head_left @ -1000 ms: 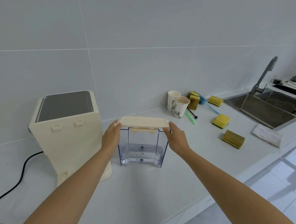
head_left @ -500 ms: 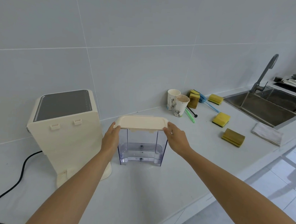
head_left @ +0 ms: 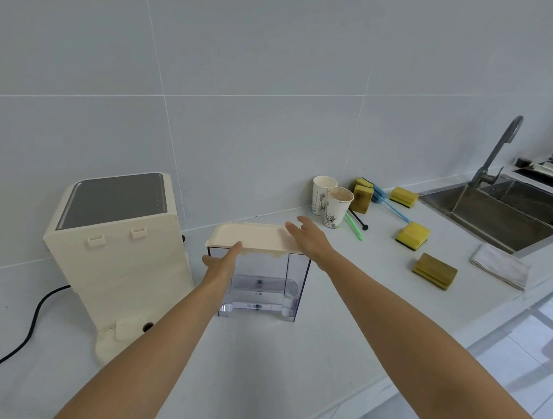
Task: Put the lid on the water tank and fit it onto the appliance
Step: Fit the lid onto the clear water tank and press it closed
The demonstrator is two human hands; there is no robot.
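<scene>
A clear plastic water tank (head_left: 261, 285) stands upright on the white counter (head_left: 293, 354). A cream lid (head_left: 251, 237) lies flat on top of it. My left hand (head_left: 223, 261) is at the lid's front left edge, fingers stretched out and touching the rim. At the lid's right end my right hand (head_left: 310, 238) lies with fingers spread, holding nothing. The cream appliance (head_left: 119, 242) with a dark grey top stands left of the tank, its flat back with two small clips facing me.
A black cable (head_left: 22, 333) runs off the appliance to the left. Two paper cups (head_left: 331, 204), several yellow sponges (head_left: 413, 234), a blue brush and a green stick lie at the back right. A folded cloth (head_left: 499, 266) lies beside the steel sink (head_left: 499, 214).
The lid has come down level onto the tank. Both hands have let go of its ends: the right one has opened over the right end, the left one has slid to the front edge.
</scene>
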